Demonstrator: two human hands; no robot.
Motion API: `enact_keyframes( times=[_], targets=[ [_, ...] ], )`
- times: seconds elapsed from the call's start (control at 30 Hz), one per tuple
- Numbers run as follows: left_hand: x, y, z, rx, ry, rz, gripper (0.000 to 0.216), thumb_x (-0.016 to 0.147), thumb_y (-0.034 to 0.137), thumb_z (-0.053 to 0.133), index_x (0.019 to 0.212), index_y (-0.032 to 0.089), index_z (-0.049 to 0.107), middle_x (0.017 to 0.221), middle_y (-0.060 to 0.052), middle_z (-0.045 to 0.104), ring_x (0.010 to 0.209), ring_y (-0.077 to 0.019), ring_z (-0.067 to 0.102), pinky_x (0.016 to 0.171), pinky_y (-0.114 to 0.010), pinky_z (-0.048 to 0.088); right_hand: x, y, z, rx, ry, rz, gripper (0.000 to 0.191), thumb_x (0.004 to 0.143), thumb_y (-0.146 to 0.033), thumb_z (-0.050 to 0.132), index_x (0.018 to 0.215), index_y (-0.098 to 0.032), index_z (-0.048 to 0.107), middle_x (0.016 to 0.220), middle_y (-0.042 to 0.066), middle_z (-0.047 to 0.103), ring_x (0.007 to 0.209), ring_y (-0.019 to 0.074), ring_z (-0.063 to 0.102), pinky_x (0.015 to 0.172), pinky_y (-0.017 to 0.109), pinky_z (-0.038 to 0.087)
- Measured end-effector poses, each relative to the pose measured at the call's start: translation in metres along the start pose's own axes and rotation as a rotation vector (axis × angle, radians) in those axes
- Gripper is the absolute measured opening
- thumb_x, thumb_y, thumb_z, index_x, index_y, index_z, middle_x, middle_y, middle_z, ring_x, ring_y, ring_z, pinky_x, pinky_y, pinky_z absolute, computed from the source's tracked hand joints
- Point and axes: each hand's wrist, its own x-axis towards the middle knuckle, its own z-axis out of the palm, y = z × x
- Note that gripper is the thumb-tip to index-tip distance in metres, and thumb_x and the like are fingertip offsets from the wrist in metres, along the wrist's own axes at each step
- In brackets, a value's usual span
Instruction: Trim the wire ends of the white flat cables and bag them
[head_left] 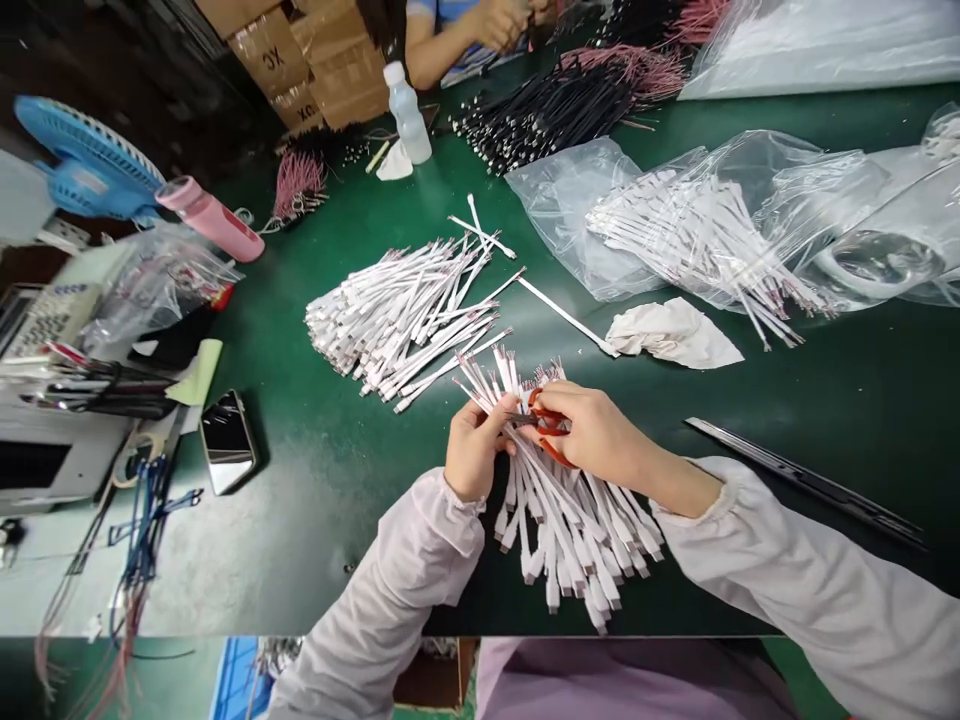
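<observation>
My left hand (478, 447) is closed around several short white cables, thumb on top, with their stripped pinkish wire ends fanning out above it. In my right hand (600, 425) is a pair of scissors with orange handles (553, 453); the blades lie close to the left thumb, against the cables. Below both hands a bundle of white cables (574, 545) spreads toward the table's front edge, connector ends facing me. Beyond the left hand lies a loose pile of similar white cables (397, 315). A single white cable (568, 317) rests to its right.
Crumpled tissue (675, 333) and a black cutter knife (806, 480) lie right. Farther back are bagged white cables (690, 235), black cables (547, 110) and a bottle (407, 115). A phone (227, 440), pink tumbler (210, 217) and blue fan (90, 160) stand left. A co-worker's hand (501, 22) shows behind.
</observation>
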Motion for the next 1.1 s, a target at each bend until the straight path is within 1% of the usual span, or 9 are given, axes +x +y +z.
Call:
enact_keyframes(
  times=[0.13,0.27,0.37,0.47,0.63,0.8,0.87,1.0,1.1],
  targets=[
    [0.0,0.003,-0.001,0.053,0.01,0.011,0.046,0.064,0.05,0.079,0.082,0.013,0.059,0.067,0.002,0.057,0.051,-0.0054,0.05,0.039,-0.015,0.039,0.001,0.0,-0.002,0.152,0.015,0.14,0.028,0.08,-0.027,0.06,0.061,-0.022,0.04,0.063,-0.002,0.046,0.057,0.0123,0.042,0.053,0.025,0.036],
    [0.0,0.006,-0.002,0.152,-0.015,0.003,0.049,0.064,0.054,0.078,0.082,0.013,0.059,0.072,-0.002,0.065,0.054,-0.0085,0.055,0.04,-0.017,0.043,0.003,0.004,-0.004,0.416,0.063,0.359,0.018,0.08,-0.035,0.06,0.074,-0.019,0.054,0.071,0.0,0.055,0.063,0.013,0.049,0.06,0.026,0.041],
    [0.0,0.006,-0.003,0.194,-0.053,-0.02,0.051,0.064,0.053,0.078,0.088,0.013,0.059,0.076,-0.005,0.069,0.053,-0.0095,0.056,0.039,-0.018,0.044,0.004,0.006,-0.004,0.545,0.095,0.409,0.017,0.081,-0.035,0.06,0.079,-0.019,0.057,0.072,0.0,0.056,0.066,0.0136,0.051,0.061,0.025,0.042],
    [0.001,0.003,-0.004,0.242,-0.053,0.015,0.049,0.066,0.052,0.077,0.089,0.013,0.06,0.075,-0.003,0.067,0.052,-0.0092,0.056,0.038,-0.018,0.044,0.006,0.005,-0.004,0.509,0.153,0.405,0.018,0.081,-0.037,0.059,0.076,-0.019,0.057,0.067,-0.001,0.054,0.062,0.013,0.049,0.058,0.025,0.041],
    [0.001,0.002,-0.002,0.381,-0.055,0.096,0.042,0.067,0.05,0.076,0.076,0.013,0.058,0.06,0.003,0.056,0.039,-0.0064,0.048,0.037,-0.02,0.042,0.006,0.004,-0.006,0.213,0.282,0.422,0.02,0.083,-0.034,0.055,0.083,-0.017,0.066,0.067,0.002,0.061,0.06,0.0155,0.053,0.059,0.029,0.045],
    [0.0,0.003,-0.001,0.491,-0.077,0.128,0.036,0.071,0.046,0.073,0.071,0.015,0.055,0.055,0.004,0.054,0.035,-0.0078,0.048,0.037,-0.02,0.038,0.006,0.004,-0.007,0.206,0.302,0.225,0.03,0.087,-0.028,0.053,0.109,-0.017,0.069,0.093,0.008,0.071,0.078,0.0187,0.065,0.075,0.031,0.053],
    [0.0,0.002,-0.001,0.524,-0.078,0.142,0.033,0.073,0.045,0.071,0.072,0.015,0.055,0.053,0.004,0.053,0.035,-0.0083,0.049,0.038,-0.02,0.038,0.006,0.004,-0.008,0.189,0.292,0.161,0.029,0.087,-0.024,0.052,0.11,-0.018,0.07,0.096,0.008,0.072,0.081,0.019,0.067,0.076,0.031,0.054],
    [0.0,0.0,-0.002,0.551,-0.078,0.147,0.03,0.074,0.043,0.069,0.074,0.016,0.056,0.053,0.004,0.053,0.036,-0.0089,0.049,0.039,-0.021,0.039,0.006,0.008,-0.009,0.133,0.329,0.149,0.024,0.084,-0.017,0.054,0.102,-0.018,0.071,0.095,0.008,0.073,0.085,0.0204,0.069,0.075,0.031,0.055],
    [0.001,-0.001,-0.002,0.571,-0.082,0.15,0.028,0.076,0.042,0.068,0.074,0.016,0.056,0.055,0.003,0.055,0.036,-0.0091,0.049,0.039,-0.022,0.04,0.007,0.009,-0.01,0.117,0.35,0.087,0.028,0.083,-0.012,0.054,0.104,-0.019,0.071,0.099,0.007,0.072,0.089,0.0204,0.069,0.079,0.031,0.055]
  ],
)
